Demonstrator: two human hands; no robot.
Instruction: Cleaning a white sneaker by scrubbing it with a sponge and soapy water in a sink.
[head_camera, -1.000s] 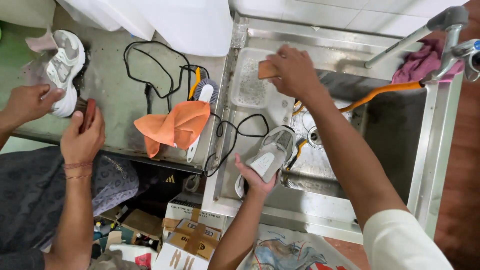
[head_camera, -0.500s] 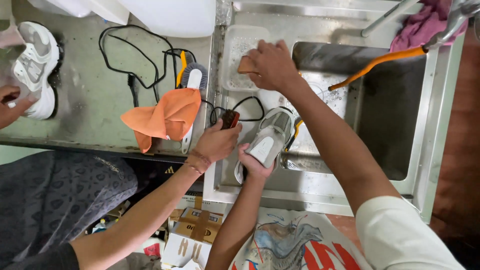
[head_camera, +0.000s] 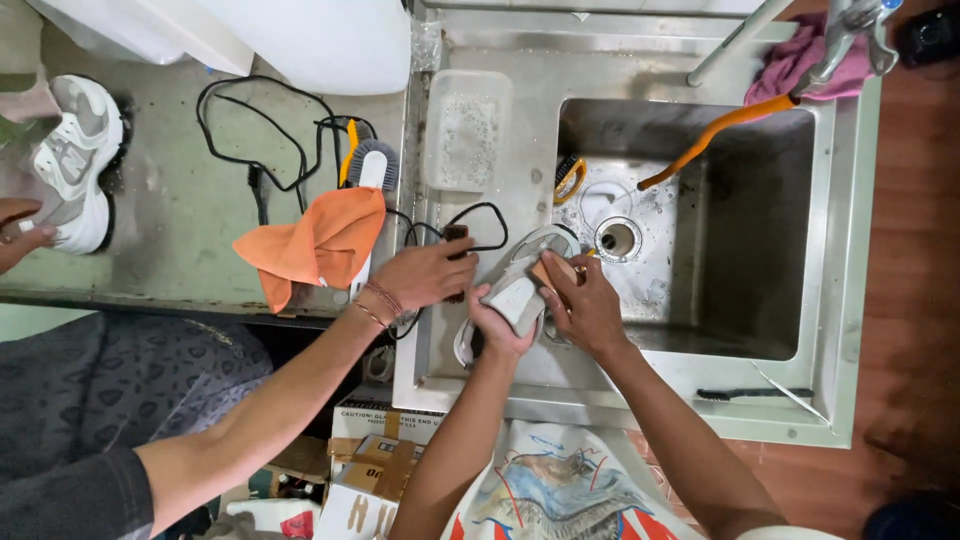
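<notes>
My left hand (head_camera: 497, 322) grips a grey and white sneaker (head_camera: 515, 287) over the steel drainboard beside the sink basin (head_camera: 700, 250). Against the shoe's side my right hand (head_camera: 585, 305) presses a small tan wooden brush (head_camera: 553, 271). A co-worker's hand (head_camera: 425, 275) reaches in from the left, fingers closed on a small dark brush (head_camera: 457, 236) right next to the sneaker. A clear plastic tub (head_camera: 465, 130) with soapy water stands further back on the drainboard.
An orange cloth (head_camera: 315, 245), a white-handled scrub brush (head_camera: 372, 170) and black cables (head_camera: 270, 140) lie on the left counter. A white sneaker (head_camera: 75, 165) sits at far left near another hand. An orange hose (head_camera: 715, 135) hangs into the basin; a pink rag (head_camera: 800, 65) is behind it.
My right hand left the plastic tub with the wooden brush and came down onto the sneaker. The co-worker's hand with the dark brush shifted slightly beside the shoe.
</notes>
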